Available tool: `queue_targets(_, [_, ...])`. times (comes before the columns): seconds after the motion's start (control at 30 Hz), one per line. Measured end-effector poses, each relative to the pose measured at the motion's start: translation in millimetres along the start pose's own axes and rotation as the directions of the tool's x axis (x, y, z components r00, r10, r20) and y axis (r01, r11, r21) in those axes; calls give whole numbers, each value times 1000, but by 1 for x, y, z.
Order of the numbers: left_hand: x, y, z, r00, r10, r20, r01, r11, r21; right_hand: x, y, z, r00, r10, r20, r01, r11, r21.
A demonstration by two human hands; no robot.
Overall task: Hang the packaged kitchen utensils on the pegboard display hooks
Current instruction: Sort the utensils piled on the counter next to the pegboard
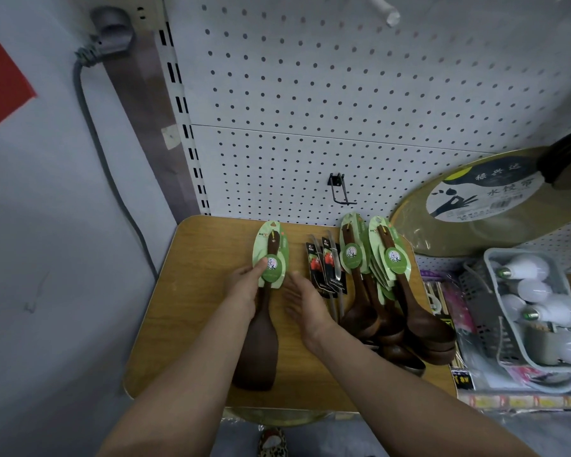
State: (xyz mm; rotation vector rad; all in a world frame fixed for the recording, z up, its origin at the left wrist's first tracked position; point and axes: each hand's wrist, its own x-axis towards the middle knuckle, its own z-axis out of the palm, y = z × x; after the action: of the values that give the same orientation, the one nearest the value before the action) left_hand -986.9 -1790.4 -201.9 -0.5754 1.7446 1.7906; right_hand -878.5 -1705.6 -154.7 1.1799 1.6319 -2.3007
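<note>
A dark wooden spatula with a green card label lies on the small wooden table. My left hand grips its handle, thumb on the label. Just right of it my right hand hovers with fingers spread, holding nothing. A pile of wooden spoons with the same green cards lies at the table's right side. Two black-carded metal utensils lie between my right hand and the spoons. A black wire hook sticks out of the white pegboard above the table, with nothing on it.
A round bamboo board with a label leans against the pegboard at right. A grey basket of light bulbs sits right of the table, beside packaged goods. A grey cable runs down the wall at left.
</note>
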Motion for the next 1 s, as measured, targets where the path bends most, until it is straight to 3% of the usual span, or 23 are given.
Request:
queue_targets(0.23, [-1,6,-17,999,13,-46,-19,992,-126,-5,10,13,1000,2,19,0,998,-58])
queue_targets(0.53, [-52,16,-2,987,154,-38,-158,968,-193,-26,20,4,999,-24,22,25,999,-33])
queue_targets(0.83, [-157,-3,77,969,247,14,-241,956,-168,-90,8,-94,976,-208,-64,212,976,58])
queue_targets(1.0, [-240,-38,143,933,332,137,-309,937,-162,-141,15,-185,962,-264,-66,268,960,81])
